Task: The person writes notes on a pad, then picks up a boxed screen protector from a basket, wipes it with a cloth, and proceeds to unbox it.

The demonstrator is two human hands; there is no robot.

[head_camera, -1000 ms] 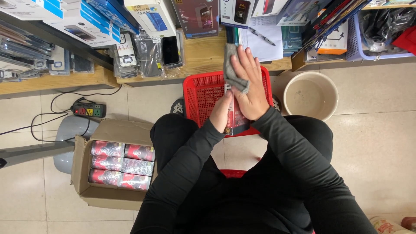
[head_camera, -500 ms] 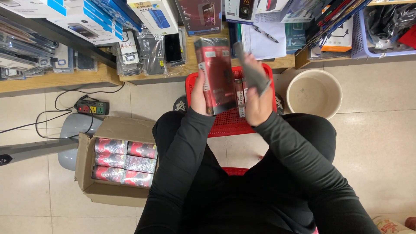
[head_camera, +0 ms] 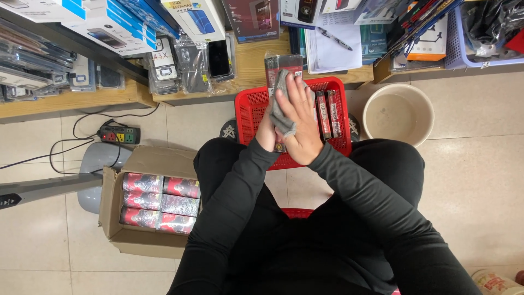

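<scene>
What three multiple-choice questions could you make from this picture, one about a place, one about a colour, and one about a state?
1. Where is the cardboard box?
A. On the floor by the person's left leg
B. On the shelf
C. Inside the bucket

2. What colour is the basket?
A. Blue
B. Red
C. Green

3. What is the right hand doing?
A. Hanging free
B. Pressing a grey cloth on a packaged box
C. Holding a pen

Answers: 1 A, it sits on the tiles beside the left leg. 2 B, its mesh walls are red. 3 B, the palm lies over the cloth against the package.
</scene>
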